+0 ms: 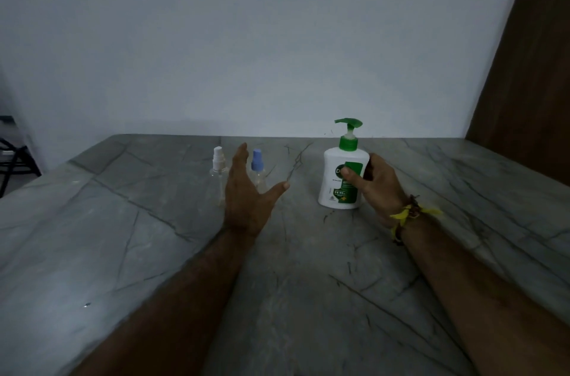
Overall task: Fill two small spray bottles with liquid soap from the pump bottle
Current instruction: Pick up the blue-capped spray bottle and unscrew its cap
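A white pump bottle [337, 178] with a green pump head and green label stands upright on the grey marble table [308, 283]. My right hand [377, 187] grips its right side, thumb across the label. Two small clear spray bottles stand to the left: one with a white cap [217, 166] and one with a blue cap [257, 164]. My left hand [246, 193] hovers between and in front of them, fingers straight and thumb spread, holding nothing. It hides part of both small bottles.
A pale wall rises right behind the table's far edge. A brown wooden panel [530, 67] stands at the right. A dark chair frame [12, 159] shows beyond the table's left corner. A yellow thread band circles my right wrist [407, 213].
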